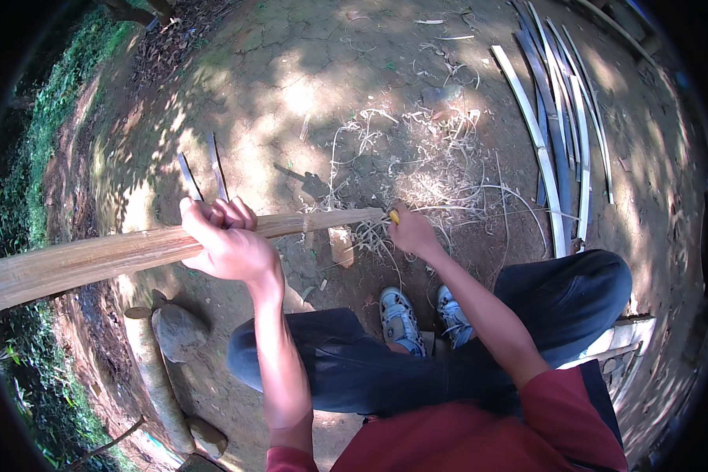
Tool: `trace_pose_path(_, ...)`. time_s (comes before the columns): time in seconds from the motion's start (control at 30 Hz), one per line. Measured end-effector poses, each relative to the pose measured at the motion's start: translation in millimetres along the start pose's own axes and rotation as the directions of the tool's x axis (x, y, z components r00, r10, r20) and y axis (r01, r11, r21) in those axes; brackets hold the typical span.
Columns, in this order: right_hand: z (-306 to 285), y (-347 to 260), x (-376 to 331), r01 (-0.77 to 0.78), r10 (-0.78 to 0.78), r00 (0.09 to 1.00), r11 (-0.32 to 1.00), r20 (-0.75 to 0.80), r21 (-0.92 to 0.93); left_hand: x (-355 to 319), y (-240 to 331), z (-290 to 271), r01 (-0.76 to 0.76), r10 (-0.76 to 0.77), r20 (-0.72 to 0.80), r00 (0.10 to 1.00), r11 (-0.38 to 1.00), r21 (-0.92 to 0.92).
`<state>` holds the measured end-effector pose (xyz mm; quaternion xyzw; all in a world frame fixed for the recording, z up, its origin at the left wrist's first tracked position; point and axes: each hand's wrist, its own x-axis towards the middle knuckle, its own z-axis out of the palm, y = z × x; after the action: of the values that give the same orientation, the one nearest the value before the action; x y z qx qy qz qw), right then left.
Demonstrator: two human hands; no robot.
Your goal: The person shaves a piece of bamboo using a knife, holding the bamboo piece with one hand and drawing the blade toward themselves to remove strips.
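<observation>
A long, pale brown split wooden strip (94, 261), perhaps bamboo, runs from the left edge toward the middle and narrows to the right. My left hand (236, 245) is closed around it near its middle, knuckles up. At the strip's right end, my right hand (414, 234) is closed on a small tool with a yellow handle (394, 215). The tool's blade is too small to make out. Below the strip, near its right end, a pale wood block (341, 246) stands on the ground. Thin curled shavings (448, 169) lie scattered just beyond my right hand.
Several long strips (562, 134) lie bundled on the dirt at the far right. Two short dark strips (217, 165) are beyond my left hand. A log (156, 377) and a rounded stone (178, 332) lie at the lower left. My bent knees and shoes (401, 318) are below the strip.
</observation>
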<state>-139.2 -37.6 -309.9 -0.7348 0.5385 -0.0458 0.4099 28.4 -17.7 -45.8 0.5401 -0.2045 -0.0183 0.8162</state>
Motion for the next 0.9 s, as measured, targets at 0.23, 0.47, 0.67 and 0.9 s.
trace_pose_path(0.23,5.9,5.8,-68.5,-0.044,0.042,0.999,0.994,0.025,0.097,-0.9,3.5,-17.2,0.026,-0.026,-0.082,0.996,1.000,0.005)
trace_pose_path(0.47,11.6,-40.7,-53.5,0.073,-0.081,0.996,0.979,0.034,0.190,-15.9,7.8,-13.9,0.030,-0.031,-0.112,0.993,1.000,-0.007)
trace_pose_path(0.67,22.2,-41.5,-43.3,0.116,-0.120,0.993,0.966,0.001,0.230,-23.5,13.3,-11.3,0.084,-0.077,-0.247,0.966,0.996,0.018)
trace_pose_path(0.9,27.9,-35.0,-35.5,0.101,-0.107,0.994,0.986,0.032,0.133,-2.0,1.8,-34.8,-0.009,0.016,-0.119,0.993,0.999,0.052)
